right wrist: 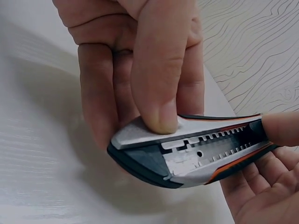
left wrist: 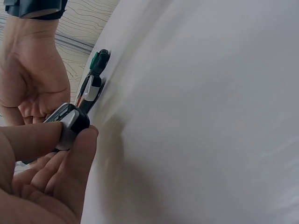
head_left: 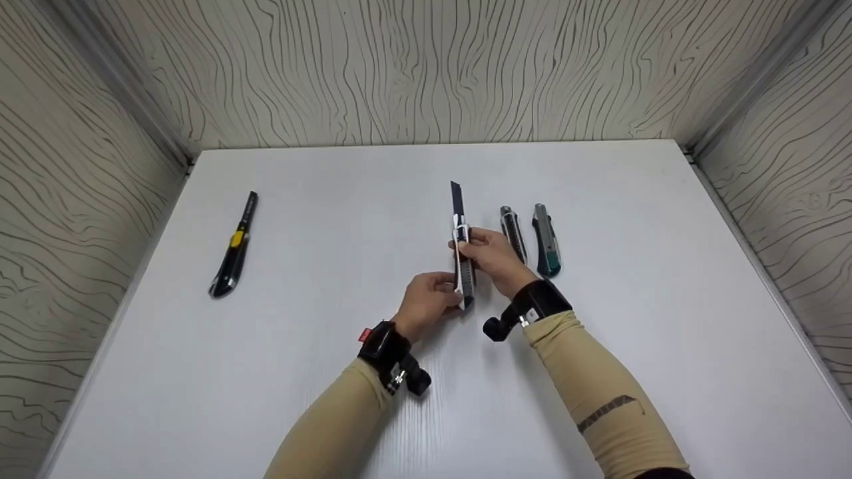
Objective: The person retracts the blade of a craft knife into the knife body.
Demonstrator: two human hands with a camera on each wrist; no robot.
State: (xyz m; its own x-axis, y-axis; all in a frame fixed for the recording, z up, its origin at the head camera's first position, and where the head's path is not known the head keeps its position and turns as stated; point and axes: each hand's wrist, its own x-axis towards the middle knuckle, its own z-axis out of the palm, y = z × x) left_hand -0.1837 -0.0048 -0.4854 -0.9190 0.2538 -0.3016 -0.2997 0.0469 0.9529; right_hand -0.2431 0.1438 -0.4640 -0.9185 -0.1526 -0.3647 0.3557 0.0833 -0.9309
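Both hands hold a silver-and-black utility knife (head_left: 467, 273) above the white table. Its dark blade (head_left: 456, 198) extends out, pointing toward the back wall. Around the knife's middle, my right hand (head_left: 496, 259) grips the body, its thumb on the slider end of the toothed channel. My left hand (head_left: 426, 298) pinches the tail end between thumb and fingers. In the right wrist view, orange trim edges the knife body (right wrist: 187, 163), and the blade end is outside that view. The left wrist view shows the rounded tail (left wrist: 72, 123) between left thumb and finger.
Two more utility knives lie just right of the right hand: a silver-and-black one (head_left: 514, 233) and a grey one with green parts (head_left: 547, 239). Far left on the white table (head_left: 333, 372) lies a black-and-yellow utility knife (head_left: 233, 256). Wood-patterned walls (head_left: 426, 73) enclose the table.
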